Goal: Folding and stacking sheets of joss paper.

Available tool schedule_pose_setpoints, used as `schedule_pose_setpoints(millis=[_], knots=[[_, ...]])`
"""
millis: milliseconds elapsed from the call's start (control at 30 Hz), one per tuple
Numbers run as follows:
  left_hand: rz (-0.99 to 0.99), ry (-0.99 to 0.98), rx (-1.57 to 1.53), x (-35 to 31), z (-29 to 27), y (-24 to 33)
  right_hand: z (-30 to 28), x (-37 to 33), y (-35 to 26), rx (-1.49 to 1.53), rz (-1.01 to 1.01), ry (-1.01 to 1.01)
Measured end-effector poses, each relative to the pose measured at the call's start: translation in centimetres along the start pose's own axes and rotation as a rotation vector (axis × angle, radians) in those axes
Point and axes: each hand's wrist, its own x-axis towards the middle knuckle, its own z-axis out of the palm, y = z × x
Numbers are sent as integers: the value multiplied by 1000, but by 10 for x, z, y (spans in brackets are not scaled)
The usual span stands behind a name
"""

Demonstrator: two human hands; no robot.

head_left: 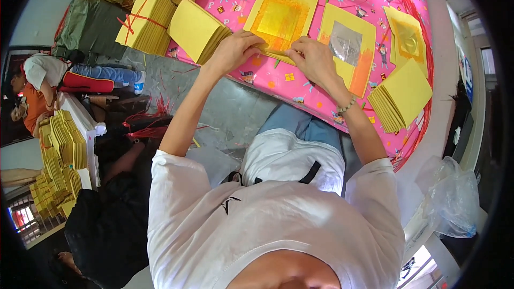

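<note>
From where I stand, let the stack in the worker's hands be the middle of the dial, with the worker's white-shirted body at six. That stack of yellow rectangular paper sheets [279, 17], topped by a shiny gold square inside a mottled orange border, lies near the front edge of a table under a pink cloth printed with small cartoon figures [289, 81].

The bare left hand [237, 48] is at eight, its fingers close together over the stack's near left corner. The bare right hand [311, 56], a pale beaded bracelet [347, 106] on its wrist, is at five; thumb and forefinger are nearly closed at the near edge. Whether either pinches one sheet or several, I cannot tell.

Just beyond the right hand, between three and four, lies a yellow sheet with a silver foil square and an orange band [342, 45]. Farther out at three are yellow sheets with an orange-and-gold patch [409, 37], and at four a fanned pile of plain yellow paper [404, 96]. At nine sit a leaning plain yellow stack [198, 28] and, past it, yellow bundles tied with red string [144, 24]. A crumpled clear plastic bag [452, 195] hangs between four and five.
</note>
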Motion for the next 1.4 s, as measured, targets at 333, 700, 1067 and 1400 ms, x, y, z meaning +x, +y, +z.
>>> schedule_pose_setpoints(millis=[333,700,1067,1400], knots=[[12,-40,-46,5,-5,-2,1,3,-1,26,28,28],[90,7,320,21,3,9,-14,0,-8,183,51,118],[-187,264,-226,11,-18,42,-7,10,10,962,213,333],[-203,222,-911,5,3,43,-15,3,-9,1180,163,79]])
